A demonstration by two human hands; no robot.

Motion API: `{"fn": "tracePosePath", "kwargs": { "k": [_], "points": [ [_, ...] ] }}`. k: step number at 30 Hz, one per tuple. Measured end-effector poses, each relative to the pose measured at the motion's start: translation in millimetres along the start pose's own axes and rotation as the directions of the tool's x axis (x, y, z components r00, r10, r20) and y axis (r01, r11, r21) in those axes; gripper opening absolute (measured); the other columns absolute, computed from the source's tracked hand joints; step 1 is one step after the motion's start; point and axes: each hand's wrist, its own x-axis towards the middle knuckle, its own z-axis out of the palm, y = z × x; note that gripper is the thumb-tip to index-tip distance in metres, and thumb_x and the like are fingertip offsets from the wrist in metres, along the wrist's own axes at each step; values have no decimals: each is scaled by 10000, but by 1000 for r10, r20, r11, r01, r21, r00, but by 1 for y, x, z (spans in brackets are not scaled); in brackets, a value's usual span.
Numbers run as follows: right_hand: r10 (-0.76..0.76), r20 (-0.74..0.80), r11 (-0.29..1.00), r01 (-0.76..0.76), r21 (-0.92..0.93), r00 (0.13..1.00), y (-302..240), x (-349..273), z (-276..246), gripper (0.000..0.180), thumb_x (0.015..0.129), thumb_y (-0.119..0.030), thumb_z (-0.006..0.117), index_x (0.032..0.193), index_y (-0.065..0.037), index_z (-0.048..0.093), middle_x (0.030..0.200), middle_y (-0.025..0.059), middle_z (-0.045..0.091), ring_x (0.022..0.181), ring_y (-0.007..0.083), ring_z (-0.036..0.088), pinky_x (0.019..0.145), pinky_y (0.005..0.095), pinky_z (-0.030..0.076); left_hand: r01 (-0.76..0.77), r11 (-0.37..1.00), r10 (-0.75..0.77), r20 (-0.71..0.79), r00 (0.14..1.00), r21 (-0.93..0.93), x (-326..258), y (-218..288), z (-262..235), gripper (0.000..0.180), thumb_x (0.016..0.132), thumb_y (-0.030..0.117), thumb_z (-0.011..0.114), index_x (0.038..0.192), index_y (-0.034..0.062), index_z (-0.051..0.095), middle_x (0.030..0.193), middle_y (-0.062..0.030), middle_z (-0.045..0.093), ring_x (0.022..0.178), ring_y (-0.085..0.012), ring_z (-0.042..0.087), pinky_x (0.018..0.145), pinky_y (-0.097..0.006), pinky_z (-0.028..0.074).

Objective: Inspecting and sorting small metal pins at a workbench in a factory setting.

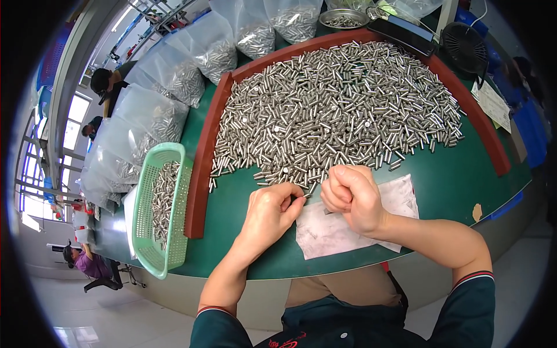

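Left hand [270, 213] — thumb and index pinched together, with a short metal pin [308, 195] at the fingertips, apparently gripped. Right hand [355, 198] — clenched in a loose fist over the white sheet [331, 236], beside the left; can't tell if any pins are inside.

Heap of metal pins [331, 107] covers the middle and far part of the green table [225, 206], bordered by a red-brown rail [204, 165]; its near fringe lies just beyond both hands. The stained sheet lies by the table's near edge. More pins sit in the pale-green basket [180, 223] at the left edge; clear bags [214, 55] of them line the far-left edge.

Handling, judged: each pin likely light, stiff, hard to break; smooth and round, so prone to slip or roll. Best held by thumb and fingertip across mid-length.
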Motion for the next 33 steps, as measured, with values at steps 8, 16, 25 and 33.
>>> {"fn": "tracePosePath", "kwargs": {
  "k": [8, 16, 25, 33],
  "points": [
    [-1, -11, 1000, 1, 3, 1000, -4, 0, 3, 376, 850, -184, 333, 489, -98, 273, 417, -15, 257, 391, 76, 203, 399, 240, 173, -348, 936, 351, 129, 927, -47, 2, 3, -5, 104, 669, 103, 647, 685, 27, 579, 570, -74, 516, 522, -243, 514, 463, -335, 400],
    [-16, -27, 1000, 15, -19, 1000, -2, 0, 4, 375, 842, -184, 339, 484, -103, 268, 412, -18, 259, 394, 79, 203, 403, 242, 181, -114, 990, 102, 135, 985, 82, -4, 11, 3, 238, 646, 212, 698, 624, 22, 557, 470, -64, 475, 400, -203, 468, 401, -306, 372],
    [-44, -33, 998, 46, 42, 998, -8, -3, 1, 379, 848, -192, 336, 485, -104, 271, 411, -17, 256, 389, 80, 189, 393, 247, 165, -42, 999, 40, 214, 976, 5, -6, 15, 4, 59, 669, 79, 617, 694, 33, 592, 441, -55, 412, 380, -194, 432, 398, -305, 351],
    [-31, -55, 998, 34, 62, 998, -6, -4, 0, 379, 847, -193, 335, 484, -105, 276, 406, -18, 249, 385, 77, 187, 387, 241, 160, -53, 999, 52, 190, 980, -2, -7, 16, 6, 39, 661, 56, 605, 682, 32, 583, 451, -56, 409, 389, -185, 426, 399, -301, 342]
  ]
}}
